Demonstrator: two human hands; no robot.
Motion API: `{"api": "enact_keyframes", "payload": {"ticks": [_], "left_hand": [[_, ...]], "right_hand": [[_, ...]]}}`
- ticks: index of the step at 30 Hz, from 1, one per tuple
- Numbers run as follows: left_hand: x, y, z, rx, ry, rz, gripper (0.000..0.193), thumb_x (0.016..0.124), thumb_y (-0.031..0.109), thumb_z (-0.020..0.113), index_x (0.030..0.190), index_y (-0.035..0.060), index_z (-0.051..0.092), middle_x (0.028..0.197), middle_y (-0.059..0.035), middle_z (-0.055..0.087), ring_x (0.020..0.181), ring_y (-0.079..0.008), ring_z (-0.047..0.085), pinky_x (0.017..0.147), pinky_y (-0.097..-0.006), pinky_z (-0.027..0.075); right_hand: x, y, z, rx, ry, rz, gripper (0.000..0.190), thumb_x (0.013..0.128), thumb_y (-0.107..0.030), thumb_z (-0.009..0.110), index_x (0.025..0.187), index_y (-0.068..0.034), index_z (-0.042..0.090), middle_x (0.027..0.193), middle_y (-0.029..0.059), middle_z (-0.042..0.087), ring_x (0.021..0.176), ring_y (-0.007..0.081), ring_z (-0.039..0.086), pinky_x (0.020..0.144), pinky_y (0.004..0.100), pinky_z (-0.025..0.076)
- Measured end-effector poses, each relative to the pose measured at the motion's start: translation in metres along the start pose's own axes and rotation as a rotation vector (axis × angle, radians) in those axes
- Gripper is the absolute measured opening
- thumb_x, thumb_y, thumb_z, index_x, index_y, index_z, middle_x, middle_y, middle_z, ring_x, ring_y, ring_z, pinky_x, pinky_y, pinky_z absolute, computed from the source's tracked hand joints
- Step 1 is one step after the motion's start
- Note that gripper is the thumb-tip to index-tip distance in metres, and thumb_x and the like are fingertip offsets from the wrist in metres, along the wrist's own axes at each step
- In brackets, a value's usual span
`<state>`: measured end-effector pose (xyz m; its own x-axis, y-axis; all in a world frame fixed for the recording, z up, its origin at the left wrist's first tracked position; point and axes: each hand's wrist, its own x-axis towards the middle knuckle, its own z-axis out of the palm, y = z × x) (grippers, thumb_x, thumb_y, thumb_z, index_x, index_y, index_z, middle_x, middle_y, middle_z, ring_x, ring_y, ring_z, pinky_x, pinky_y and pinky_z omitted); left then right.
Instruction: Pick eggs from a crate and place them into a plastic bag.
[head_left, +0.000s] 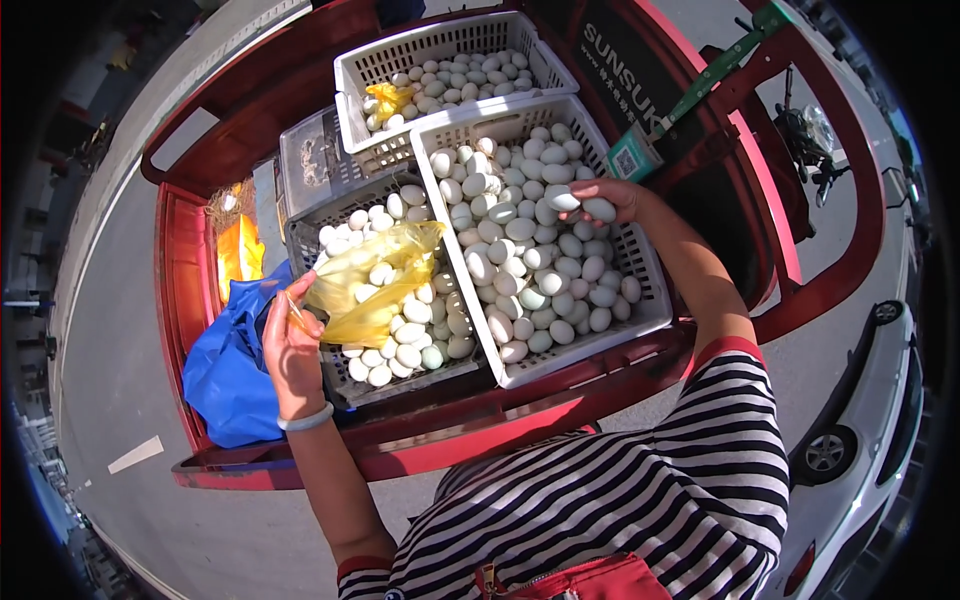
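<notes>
My left hand (291, 352) pinches the edge of a translucent yellow plastic bag (349, 281), which spreads over a dark plastic crate (349, 394) of white eggs (409, 334). A pale bracelet circles that wrist. Over the right side of a large white plastic basket (491, 352), my right hand (619, 193) holds a pale egg (561, 198) at its fingertips. Another egg (598, 210) rests against the fingers. Beneath this hand, many white and pale greenish eggs (525, 255) are piled in the basket.
A smaller white basket (457, 34) of eggs holds a knotted yellow bag (388, 99). Blue plastic sheeting (236, 375) and an orange bag (240, 255) lie left in the red cargo bed (450, 450). A code card (634, 156) hangs from a green strap. A white car (855, 465) stands right.
</notes>
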<state>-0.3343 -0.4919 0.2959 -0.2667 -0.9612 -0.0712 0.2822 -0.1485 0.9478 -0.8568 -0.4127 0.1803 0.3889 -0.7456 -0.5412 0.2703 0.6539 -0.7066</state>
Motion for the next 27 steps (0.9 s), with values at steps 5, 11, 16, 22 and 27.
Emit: {"api": "enact_keyframes", "payload": {"ticks": [5, 11, 16, 22, 27], "left_hand": [[0.003, -0.001, -0.009, 0.027, -0.077, 0.001, 0.038, 0.104, 0.024, 0.034, 0.124, -0.0031, 0.052, 0.131, -0.0197, 0.053, 0.063, -0.0076, 0.052, 0.065, -0.0227, 0.047], [0.003, 0.002, 0.001, 0.019, -0.007, -0.021, 0.037, 0.103, 0.025, 0.037, 0.115, -0.0041, 0.057, 0.122, -0.0177, 0.06, 0.06, -0.0053, 0.049, 0.06, -0.0202, 0.043], [0.005, -0.002, -0.011, -0.018, -0.073, -0.044, 0.039, 0.104, 0.025, 0.034, 0.123, -0.0034, 0.053, 0.13, -0.0194, 0.054, 0.062, -0.0074, 0.052, 0.065, -0.0232, 0.047], [0.002, -0.002, -0.008, 0.041, -0.085, 0.031, 0.039, 0.104, 0.025, 0.035, 0.126, -0.0034, 0.05, 0.132, -0.0204, 0.052, 0.064, -0.0082, 0.053, 0.067, -0.024, 0.047], [0.005, -0.002, -0.006, -0.015, -0.069, -0.054, 0.04, 0.104, 0.026, 0.034, 0.122, -0.004, 0.052, 0.13, -0.0193, 0.054, 0.063, -0.0077, 0.052, 0.067, -0.0235, 0.045]], "right_hand": [[0.012, 0.011, 0.003, 0.192, 0.018, 0.007, 0.033, 0.096, -0.034, 0.052, 0.113, -0.006, 0.055, 0.102, 0.0104, 0.067, 0.066, 0.0081, 0.059, 0.046, 0.021, 0.048], [0.021, 0.023, 0.01, 0.233, 0.028, 0.048, 0.036, 0.097, -0.038, 0.049, 0.111, -0.005, 0.055, 0.092, 0.0104, 0.069, 0.062, 0.0094, 0.06, 0.045, 0.0218, 0.048], [0.021, 0.036, 0.026, -0.355, 0.201, 0.158, 0.036, 0.084, -0.03, 0.07, 0.108, -0.004, 0.062, 0.086, 0.006, 0.067, 0.064, 0.0098, 0.059, 0.05, 0.0259, 0.048], [0.021, 0.061, 0.029, -0.871, 0.366, 0.161, 0.048, 0.073, -0.032, 0.076, 0.11, -0.004, 0.065, 0.087, 0.0086, 0.067, 0.069, 0.0151, 0.063, 0.057, 0.0311, 0.052], [0.021, 0.053, 0.023, -1.311, 0.373, 0.085, 0.045, 0.075, -0.036, 0.074, 0.106, -0.003, 0.067, 0.09, 0.0096, 0.068, 0.073, 0.0161, 0.066, 0.063, 0.0309, 0.053]]}}
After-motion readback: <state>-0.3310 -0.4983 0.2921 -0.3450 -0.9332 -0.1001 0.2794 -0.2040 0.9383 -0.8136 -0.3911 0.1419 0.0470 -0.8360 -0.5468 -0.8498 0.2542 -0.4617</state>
